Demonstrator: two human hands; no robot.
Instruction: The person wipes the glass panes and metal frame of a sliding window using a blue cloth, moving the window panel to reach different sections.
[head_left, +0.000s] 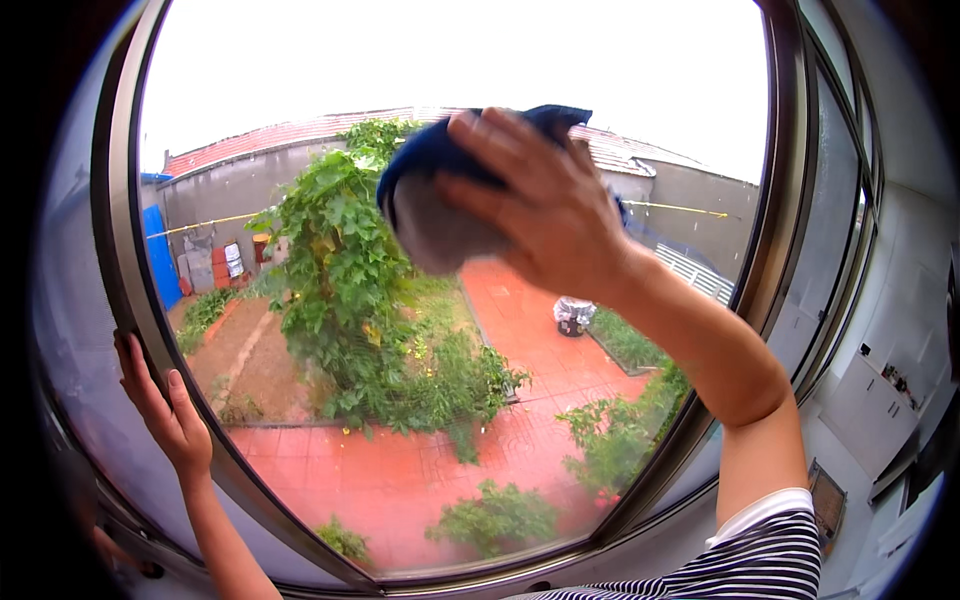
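Observation:
My right hand is raised to the upper middle of a large window pane, its fingers spread over a blue and grey cloth. The cloth lies between the palm and the glass, bunched at its top edge; hand and cloth look blurred. Lower on the left, my left hand rests against the metal window frame, fingers pointing up and thumb apart. Nothing loose shows in it. Haze and small droplets mark parts of the glass.
Another sliding frame stands at the right, with a white cabinet beyond it indoors. Through the glass appear a leafy climbing plant, red paving, a grey wall and a dark bin.

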